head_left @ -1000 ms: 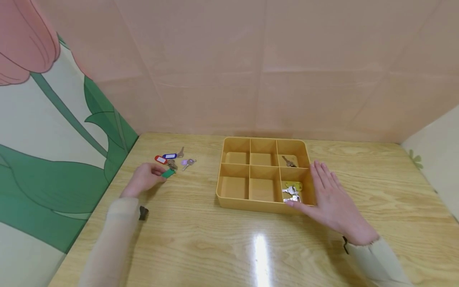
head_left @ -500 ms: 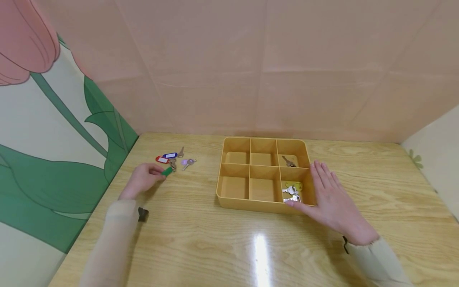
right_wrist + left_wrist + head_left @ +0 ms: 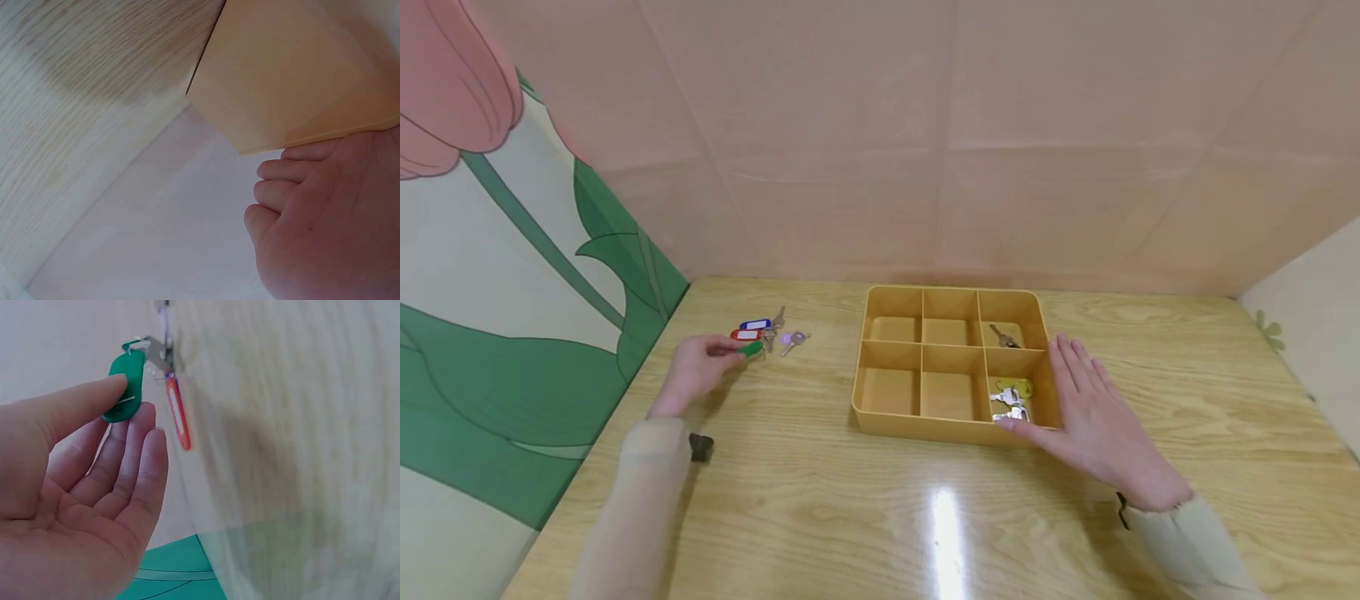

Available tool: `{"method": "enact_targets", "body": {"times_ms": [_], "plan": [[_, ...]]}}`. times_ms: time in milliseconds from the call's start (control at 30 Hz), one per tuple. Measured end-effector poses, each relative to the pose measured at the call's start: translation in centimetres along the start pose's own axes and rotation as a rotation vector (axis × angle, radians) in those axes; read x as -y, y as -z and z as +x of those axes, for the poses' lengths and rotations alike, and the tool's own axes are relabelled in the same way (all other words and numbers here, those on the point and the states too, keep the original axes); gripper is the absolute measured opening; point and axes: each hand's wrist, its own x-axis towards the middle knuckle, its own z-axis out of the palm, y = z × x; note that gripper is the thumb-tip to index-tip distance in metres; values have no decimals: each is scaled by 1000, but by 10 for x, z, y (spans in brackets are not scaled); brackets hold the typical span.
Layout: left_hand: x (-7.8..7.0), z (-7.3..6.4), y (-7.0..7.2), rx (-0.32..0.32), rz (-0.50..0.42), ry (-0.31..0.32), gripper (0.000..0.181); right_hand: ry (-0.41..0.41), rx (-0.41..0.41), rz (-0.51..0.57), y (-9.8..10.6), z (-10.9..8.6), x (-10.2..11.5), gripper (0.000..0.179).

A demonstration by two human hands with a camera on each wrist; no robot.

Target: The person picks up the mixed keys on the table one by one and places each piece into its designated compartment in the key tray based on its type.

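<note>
In the head view my left hand (image 3: 697,367) pinches a green key tag (image 3: 749,349) between thumb and fingers at the left of the table. The left wrist view has the thumb flat on this tag (image 3: 127,369), a metal key hanging at its ring. Just beyond lie a red key tag (image 3: 746,335), a blue key tag (image 3: 755,325) and a purple key tag (image 3: 786,339), with keys. My right hand (image 3: 1097,429), fingers straight, rests along the right side of a yellow six-part organizer box (image 3: 925,427), thumb over its front rim.
Silver keys (image 3: 1009,400) with a yellow tag lie in the box's front right compartment. A darker key (image 3: 1002,337) sits in the back right one. The wooden table (image 3: 820,500) meets a pink wall covering (image 3: 850,208) behind, and a flower-painted wall stands at the left.
My left hand has shifted slightly away from me, and the green tag has moved up with it. The red tag has turned and slid right. The right hand stays put.
</note>
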Motion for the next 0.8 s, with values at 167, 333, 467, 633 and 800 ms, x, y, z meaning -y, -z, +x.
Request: {"method": "enact_targets", "body": {"times_ms": [167, 333, 467, 633, 800], "plan": [[-7, -1, 3, -23, -30, -32, 24, -7, 8, 1, 0, 0, 0, 120], [-14, -1, 5, -54, -13, -79, 24, -4, 2, 4, 0, 1, -1, 121], [-18, 0, 6, -63, -3, -93, 24, -4, 4, 3, 0, 1, -1, 121], [-23, -1, 6, -55, 1, -87, 24, -5, 8, 4, 1, 1, -1, 121], [-26, -1, 6, -58, 7, -84, 24, -5, 13, 1, 0, 1, -1, 121]]}}
